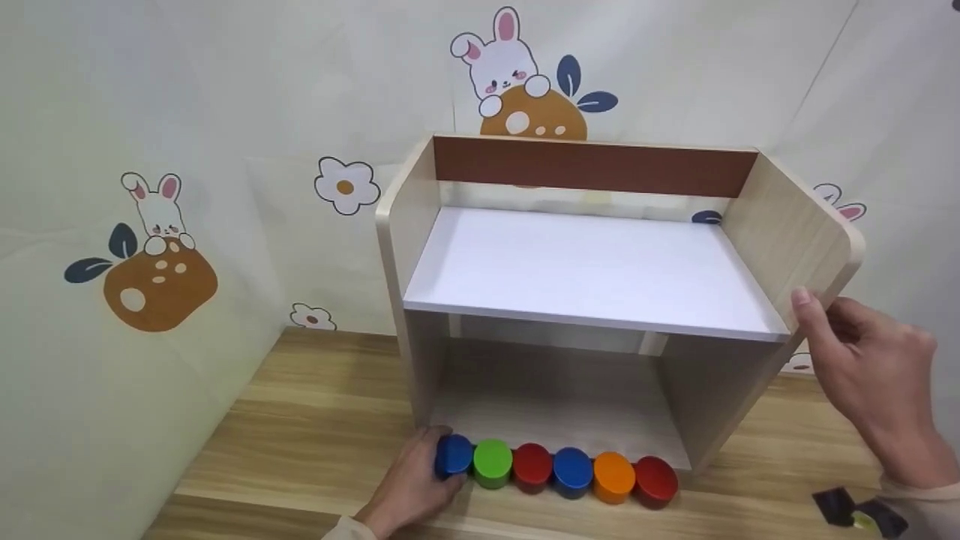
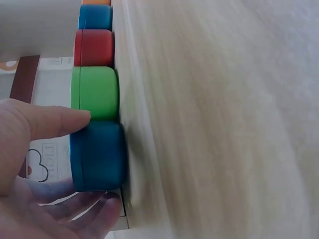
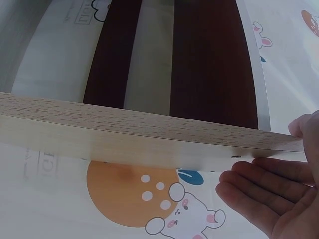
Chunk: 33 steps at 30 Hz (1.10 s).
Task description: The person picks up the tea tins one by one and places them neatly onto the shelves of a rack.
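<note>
A row of round coloured containers stands along the front of the wooden shelf unit (image 1: 795,232). At its left end is a blue container (image 1: 454,456), gripped by my left hand (image 1: 418,480). In the left wrist view the thumb lies near the seam with the green container (image 2: 95,93), while the other fingers reach round the opposite side of the blue one. Red, blue and orange containers continue the row, ending in a red container (image 1: 656,481). My right hand (image 1: 877,367) holds the unit's right side panel, its thumb on the front edge and fingers on the outer face.
The unit has a white upper board (image 1: 592,270) and a brown back rail (image 1: 592,165). It stands on a wood-grain tabletop (image 1: 300,420) against a wall covering (image 1: 240,90) with rabbit and flower prints. A dark, partly seen item (image 1: 834,506) shows near the right sleeve.
</note>
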Available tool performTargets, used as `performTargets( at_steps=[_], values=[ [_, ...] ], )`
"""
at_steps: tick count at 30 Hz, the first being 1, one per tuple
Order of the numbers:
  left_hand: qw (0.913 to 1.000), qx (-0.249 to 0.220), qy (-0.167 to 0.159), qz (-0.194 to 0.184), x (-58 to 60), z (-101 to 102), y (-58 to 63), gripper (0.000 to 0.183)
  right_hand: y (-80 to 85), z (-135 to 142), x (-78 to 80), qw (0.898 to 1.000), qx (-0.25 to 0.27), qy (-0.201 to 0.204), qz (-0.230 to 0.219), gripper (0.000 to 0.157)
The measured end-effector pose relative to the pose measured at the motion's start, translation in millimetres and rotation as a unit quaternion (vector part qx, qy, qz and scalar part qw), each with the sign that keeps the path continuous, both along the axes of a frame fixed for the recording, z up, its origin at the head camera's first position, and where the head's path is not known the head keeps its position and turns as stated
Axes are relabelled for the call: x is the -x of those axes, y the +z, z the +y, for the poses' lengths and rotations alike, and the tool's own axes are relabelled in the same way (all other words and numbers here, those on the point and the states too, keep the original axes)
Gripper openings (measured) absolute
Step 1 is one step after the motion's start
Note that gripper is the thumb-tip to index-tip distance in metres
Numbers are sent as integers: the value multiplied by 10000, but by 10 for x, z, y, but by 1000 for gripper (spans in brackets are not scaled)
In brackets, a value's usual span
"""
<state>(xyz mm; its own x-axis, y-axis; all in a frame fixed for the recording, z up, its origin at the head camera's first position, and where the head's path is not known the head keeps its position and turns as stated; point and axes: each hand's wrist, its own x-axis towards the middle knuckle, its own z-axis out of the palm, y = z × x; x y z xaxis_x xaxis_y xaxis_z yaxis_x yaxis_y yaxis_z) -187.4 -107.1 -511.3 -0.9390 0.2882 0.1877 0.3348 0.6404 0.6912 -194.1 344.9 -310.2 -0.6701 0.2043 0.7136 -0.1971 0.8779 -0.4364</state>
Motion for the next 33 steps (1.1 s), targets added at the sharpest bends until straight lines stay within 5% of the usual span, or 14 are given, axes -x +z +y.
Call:
performTargets(
  at_steps=[12, 19, 33],
  values=[
    [9994, -326, 28, -117, 18, -4, -7, 58, -9, 15, 1, 9999, -21, 95, 140, 39],
    [9996, -211, 131, 161, -36, -21, 45, 56, -9, 4, 3, 10000, -20, 78, 55, 39],
    [9989, 36, 188, 429, -186, 109, 478, 55, -3, 6, 3, 9999, -18, 110, 115, 38]
  ],
)
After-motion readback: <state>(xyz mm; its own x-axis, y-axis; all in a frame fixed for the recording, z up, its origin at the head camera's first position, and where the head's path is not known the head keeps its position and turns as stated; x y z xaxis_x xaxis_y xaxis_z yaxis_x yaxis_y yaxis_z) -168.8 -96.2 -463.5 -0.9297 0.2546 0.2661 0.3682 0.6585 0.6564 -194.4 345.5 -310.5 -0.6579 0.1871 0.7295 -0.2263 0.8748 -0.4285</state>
